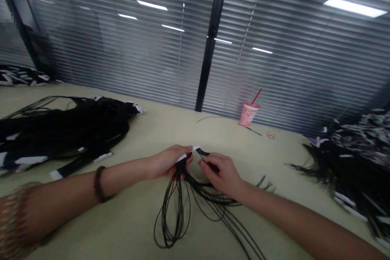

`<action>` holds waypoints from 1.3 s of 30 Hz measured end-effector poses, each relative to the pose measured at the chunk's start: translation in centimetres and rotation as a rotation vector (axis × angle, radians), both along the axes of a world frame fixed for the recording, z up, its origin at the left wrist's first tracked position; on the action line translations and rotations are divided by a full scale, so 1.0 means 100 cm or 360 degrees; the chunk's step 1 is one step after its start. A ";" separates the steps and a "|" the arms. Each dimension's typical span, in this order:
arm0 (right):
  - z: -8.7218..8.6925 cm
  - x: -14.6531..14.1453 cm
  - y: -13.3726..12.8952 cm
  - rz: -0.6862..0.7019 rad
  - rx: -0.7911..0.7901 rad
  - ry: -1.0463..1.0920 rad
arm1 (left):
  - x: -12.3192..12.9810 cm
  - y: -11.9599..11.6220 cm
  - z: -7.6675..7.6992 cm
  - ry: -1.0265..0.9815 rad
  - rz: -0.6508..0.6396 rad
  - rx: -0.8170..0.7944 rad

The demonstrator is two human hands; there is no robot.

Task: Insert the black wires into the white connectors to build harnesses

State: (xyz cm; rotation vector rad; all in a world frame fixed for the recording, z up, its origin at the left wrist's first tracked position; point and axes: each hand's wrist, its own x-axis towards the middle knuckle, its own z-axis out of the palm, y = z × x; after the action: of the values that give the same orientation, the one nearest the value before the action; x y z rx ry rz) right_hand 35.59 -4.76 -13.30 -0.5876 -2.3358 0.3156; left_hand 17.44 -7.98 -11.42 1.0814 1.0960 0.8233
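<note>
Near the middle of the table, my left hand (174, 161) is closed on a bundle of thin black cords (179, 207), by its end with white tags. From that grip the cords hang in loops and trail off to the lower right. My right hand (222, 170) is closed in a pinch on a few black strands just right of the white tag (196, 148). Its other fingers are curled, and part of the bundle passes under that hand and wrist.
A large pile of black cords with white tags (91, 122) lies at the left. Another tagged pile (353, 170) lies at the right. Toward the back stand a pink cup with a red straw (249, 114), a thin dark tool (251, 130) and a rubber band (270, 135), before window blinds (137, 48).
</note>
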 end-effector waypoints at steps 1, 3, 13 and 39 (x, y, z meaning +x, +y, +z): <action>0.001 -0.001 0.000 -0.0013 -0.0058 0.0030 | 0.002 -0.002 0.000 0.0047 0.0000 0.0049; 0.002 -0.002 -0.002 -0.0045 -0.0186 0.0093 | 0.004 -0.005 0.001 0.0126 0.0001 0.0136; 0.001 -0.009 -0.004 -0.0149 -0.0187 0.0207 | 0.007 -0.007 -0.001 0.0183 0.0000 0.0256; -0.001 -0.008 -0.008 -0.0114 0.0000 0.0103 | 0.006 -0.011 -0.001 0.0465 -0.0202 0.0475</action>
State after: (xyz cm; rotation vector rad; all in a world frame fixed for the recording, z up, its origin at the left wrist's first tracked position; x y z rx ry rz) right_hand 34.84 -5.52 -13.42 -0.6500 -2.2474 0.2974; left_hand 18.02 -9.04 -11.50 1.5436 1.1543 0.7581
